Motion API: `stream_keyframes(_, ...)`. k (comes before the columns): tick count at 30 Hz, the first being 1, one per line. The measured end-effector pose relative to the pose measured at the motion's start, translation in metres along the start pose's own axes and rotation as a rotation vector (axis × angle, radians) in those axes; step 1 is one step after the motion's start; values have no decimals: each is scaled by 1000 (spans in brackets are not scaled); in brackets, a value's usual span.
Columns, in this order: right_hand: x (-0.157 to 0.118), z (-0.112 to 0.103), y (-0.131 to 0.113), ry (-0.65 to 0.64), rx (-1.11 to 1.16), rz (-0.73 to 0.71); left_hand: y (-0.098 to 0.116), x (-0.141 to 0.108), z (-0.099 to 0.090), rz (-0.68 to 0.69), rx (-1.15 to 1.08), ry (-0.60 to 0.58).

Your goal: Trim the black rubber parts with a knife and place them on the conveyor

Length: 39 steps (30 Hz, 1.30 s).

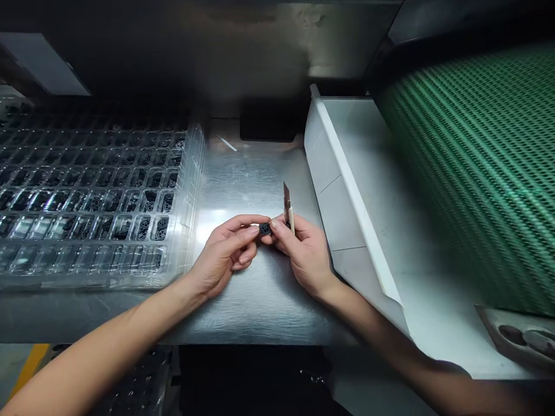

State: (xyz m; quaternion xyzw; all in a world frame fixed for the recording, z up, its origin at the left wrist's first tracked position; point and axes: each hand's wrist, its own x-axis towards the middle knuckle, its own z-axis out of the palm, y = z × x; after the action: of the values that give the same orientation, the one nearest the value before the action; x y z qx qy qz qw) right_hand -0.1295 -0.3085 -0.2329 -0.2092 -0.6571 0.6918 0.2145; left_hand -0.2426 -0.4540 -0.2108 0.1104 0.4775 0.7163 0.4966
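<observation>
Left hand [223, 251] pinching one small black part [264, 229]

Right hand [307, 251] curled around one brown-and-cream tool [287, 200], thumb at the part's edge; all above one metal table [247, 182], beside one white bin [353, 190].

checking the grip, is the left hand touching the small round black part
Touching: the head view shows the left hand with its thumb tip against the small round black part.
</observation>
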Motion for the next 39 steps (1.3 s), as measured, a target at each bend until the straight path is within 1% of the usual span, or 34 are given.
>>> stream_keyframes(8, 2, -1, 2, 16, -43, -42, -3, 0, -2, 51, -43, -33)
stream_keyframes(15, 1, 1, -5, -38, -33, -148, -5, 2, 1, 86, -16, 26)
stream_keyframes(21, 2, 1, -4, -40, 27, -119, -5, 2, 2, 125, 27, 39)
stream_keyframes(27, 1, 0, -7, -9, -15, -145, -7, 2, -1, 140, 65, 4)
stream_keyframes(31, 2, 2, -8, 17, -13, -154, -6, 4, -3, 139, 65, 10)
stream_keyframes(39, 0, 3, -5, -22, 14, -153, -6, 4, -4, 178, 138, 12)
